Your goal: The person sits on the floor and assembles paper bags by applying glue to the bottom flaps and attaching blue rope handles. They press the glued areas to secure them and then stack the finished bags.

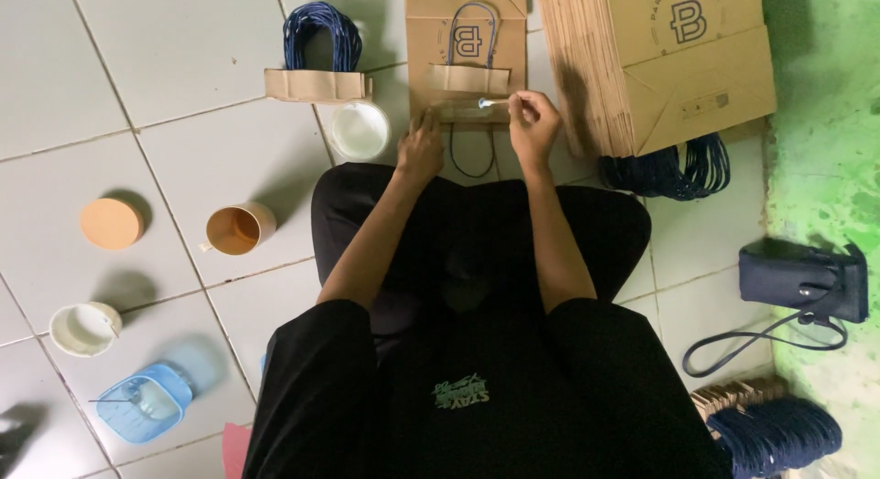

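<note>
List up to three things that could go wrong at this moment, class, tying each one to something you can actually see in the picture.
1. The right hand holds a thin applicator over the flat paper bag; a slip might smear its face.
2. The left hand only pins the strip, so it might shift.
3. The open white tub and orange cup stand close by the knees and could be knocked over.
</note>
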